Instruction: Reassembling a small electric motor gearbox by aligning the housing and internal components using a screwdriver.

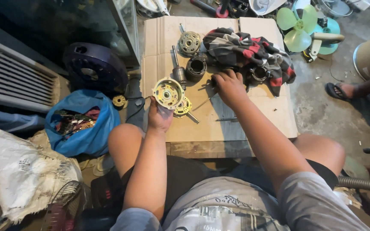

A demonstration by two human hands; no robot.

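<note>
Left hand grips round motor cover; right hand curled on cardboard, beside checkered rag.

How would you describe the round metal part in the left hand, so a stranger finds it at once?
Find the cardboard sheet on the floor. At its left edge, the left hand lifts a pale yellowish motor cover. Unlike the grey cover farther up, it is held, not lying.

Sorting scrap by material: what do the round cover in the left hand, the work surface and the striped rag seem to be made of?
Round cover in the left hand: probably cast metal, pale yellowish with a dull sheen. Work surface: brown corrugated cardboard, flattened, with fold creases. Striped rag: soft woven cloth, crumpled, in grey, black and red.
</note>
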